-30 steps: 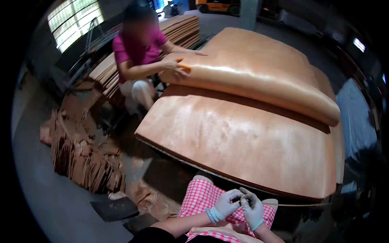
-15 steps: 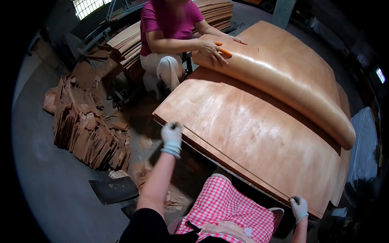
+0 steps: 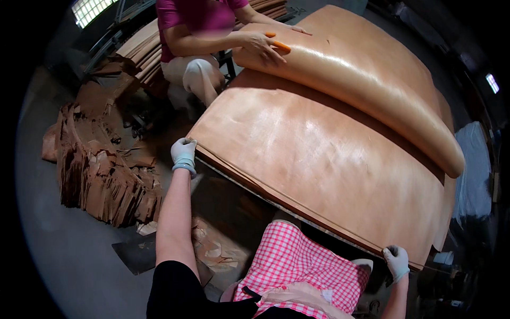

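A wide, thin sheet of reddish-brown wood veneer (image 3: pixel 319 154) lies on top of a stack in front of me. My left hand (image 3: pixel 184 152), in a white glove, pinches its near left corner. My right hand (image 3: pixel 397 262), also gloved, closes on the near edge close to the right end. Both arms are spread apart. On the far side, another veneer sheet (image 3: pixel 361 69) is folded back in a large curl over the stack. A co-worker's hand (image 3: pixel 265 47) rests on that curl with an orange-handled tool (image 3: pixel 280 48).
The co-worker in a magenta top (image 3: pixel 175 32) sits at the far left of the stack. A heap of torn veneer scraps (image 3: pixel 101 170) stands on the floor to the left, near a dark flat piece (image 3: pixel 137 254). Pale plastic sheeting (image 3: pixel 473 170) lies at the right.
My left hand has moved leftward along the near edge to the corner and grips there. My right hand stays at the edge. The whole view has shifted slightly.
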Motion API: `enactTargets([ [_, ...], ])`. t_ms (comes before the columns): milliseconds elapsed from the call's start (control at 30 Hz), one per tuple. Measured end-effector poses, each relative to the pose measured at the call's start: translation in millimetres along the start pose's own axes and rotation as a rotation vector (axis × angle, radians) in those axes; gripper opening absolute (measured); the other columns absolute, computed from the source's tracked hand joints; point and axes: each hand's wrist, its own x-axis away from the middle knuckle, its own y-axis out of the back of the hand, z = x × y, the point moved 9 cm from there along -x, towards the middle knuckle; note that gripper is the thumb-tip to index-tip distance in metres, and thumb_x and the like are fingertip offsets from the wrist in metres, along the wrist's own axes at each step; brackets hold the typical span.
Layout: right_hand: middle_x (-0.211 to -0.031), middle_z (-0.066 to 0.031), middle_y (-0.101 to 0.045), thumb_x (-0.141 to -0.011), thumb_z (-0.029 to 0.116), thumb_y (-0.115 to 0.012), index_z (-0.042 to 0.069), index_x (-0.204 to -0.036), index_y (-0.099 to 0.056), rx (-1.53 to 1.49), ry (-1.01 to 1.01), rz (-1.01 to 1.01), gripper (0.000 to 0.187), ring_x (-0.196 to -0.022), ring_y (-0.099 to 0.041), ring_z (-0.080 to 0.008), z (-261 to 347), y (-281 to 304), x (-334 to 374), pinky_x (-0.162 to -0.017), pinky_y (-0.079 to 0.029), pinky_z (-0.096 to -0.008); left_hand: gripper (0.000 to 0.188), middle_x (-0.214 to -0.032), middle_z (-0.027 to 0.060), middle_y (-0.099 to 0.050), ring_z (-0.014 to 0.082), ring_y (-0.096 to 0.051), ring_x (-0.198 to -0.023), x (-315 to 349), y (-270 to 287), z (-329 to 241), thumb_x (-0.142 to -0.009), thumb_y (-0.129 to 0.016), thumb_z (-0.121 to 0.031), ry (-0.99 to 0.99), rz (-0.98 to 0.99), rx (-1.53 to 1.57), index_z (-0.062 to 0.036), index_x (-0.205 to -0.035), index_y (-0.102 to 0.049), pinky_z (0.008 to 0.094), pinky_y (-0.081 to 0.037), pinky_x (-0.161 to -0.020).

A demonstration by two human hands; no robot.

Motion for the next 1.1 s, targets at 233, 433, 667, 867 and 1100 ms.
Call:
enactTargets([
  [233, -0.086, -0.0211, -0.069, -0.082, 0.035, -0.068, -0.003, -0.093, -0.069, 0.277, -0.054, 0.005, 0.039, -0.08, -0.069, -0.0302, -27, -17, -29, -0.073, -0.051, -0.0377, 0.028, -0.089, 0.0118, -0.071, 0.0206, -0.065, -0.08, -4, -16, 9, -0.076, -0.074, -0.018, -0.023, 0.13, -0.154, -0.0008, -0.097, -0.071, 0.0346, -0.052, -0.078],
  [433, -0.089, -0.0222, -0.069, -0.077, 0.039, -0.07, -0.001, -0.093, -0.07, 0.326, -0.175, 0.024, 0.044, -0.084, -0.068, -0.0322, -53, -12, -43, -0.077, -0.051, -0.0393, 0.051, -0.11, 0.0177, -0.065, 0.0252, -0.062, -0.097, -14, -5, 10, -0.074, -0.08, -0.019, -0.045, 0.064, -0.225, 0.0044, -0.114, -0.059, 0.0351, -0.049, -0.09],
  [667, -0.097, -0.0216, -0.069, -0.077, 0.042, -0.067, 0.003, -0.094, -0.07, 0.265, -0.279, 0.075, 0.043, -0.095, -0.066, -0.0353, -80, -29, -41, -0.083, -0.051, -0.043, 0.069, -0.14, 0.0211, -0.045, 0.0372, -0.043, -0.129, 78, -5, -120, -0.08, -0.07, -0.037, -0.213, -0.266, -0.716, -0.0093, -0.139, -0.046, 0.0476, -0.037, -0.106],
  [867, -0.104, -0.0204, -0.068, -0.08, 0.042, -0.066, 0.004, -0.1, -0.07, 0.293, -0.182, 0.035, 0.043, -0.101, -0.064, -0.0345, -70, -36, -52, -0.088, -0.051, -0.043, 0.065, -0.144, 0.0322, -0.036, 0.044, -0.03, -0.137, 397, -192, -225, -0.08, -0.059, -0.017, -1.002, 0.411, -0.398, 0.0089, -0.136, -0.041, 0.0488, -0.018, -0.117],
  [1100, -0.104, -0.018, -0.068, -0.082, 0.039, -0.065, 0.008, -0.099, -0.072, 0.212, -0.176, 0.05, 0.036, -0.099, -0.066, -0.035, -72, -34, -45, -0.085, -0.052, -0.0446, 0.088, -0.151, 0.028, -0.026, 0.0396, -0.022, -0.142, 631, -288, -272, -0.079, -0.068, -0.037, -1.179, 0.943, -0.441, 0.0046, -0.145, -0.028, 0.0499, -0.012, -0.118],
])
